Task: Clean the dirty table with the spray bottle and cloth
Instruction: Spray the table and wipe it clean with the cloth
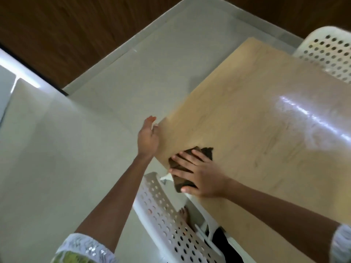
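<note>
A light wooden table (pixel 256 114) fills the right half of the view. A dark brown cloth (pixel 187 164) lies at the table's near left corner, and my right hand (pixel 197 173) presses flat on it with fingers spread. My left hand (pixel 149 137) rests against the table's left edge, fingers extended, holding nothing. A wet, shiny streak (pixel 311 118) shows on the table's right part. No spray bottle is in view.
A white perforated plastic chair (pixel 165 217) stands below the table's near corner, between my arms. Another white perforated chair (pixel 330 52) sits at the table's far right. Pale floor tiles (pixel 95 130) lie to the left, with a dark wooden wall (pixel 76 35) beyond.
</note>
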